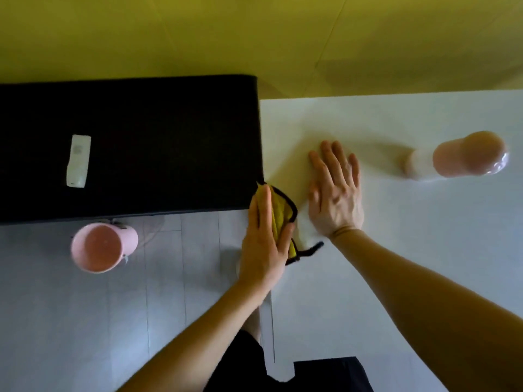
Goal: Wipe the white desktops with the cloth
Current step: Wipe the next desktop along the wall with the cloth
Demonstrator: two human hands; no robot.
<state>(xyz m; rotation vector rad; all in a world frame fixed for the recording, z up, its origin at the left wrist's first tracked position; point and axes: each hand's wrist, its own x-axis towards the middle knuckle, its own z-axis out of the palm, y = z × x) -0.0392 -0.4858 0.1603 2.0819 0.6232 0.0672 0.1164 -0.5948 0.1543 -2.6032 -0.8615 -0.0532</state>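
The left hand (264, 233) covers much of the yellow cloth (280, 215). The white desktop (410, 250) runs off the right edge. The pink-topped container (468, 157) is blurred, and the markings on the remote (78, 161) are too small to read.

Pink-topped bottle (469, 157) stands on the white tabletop (410, 264), open surface on its near side and left, black tabletop (127, 123) farther left.
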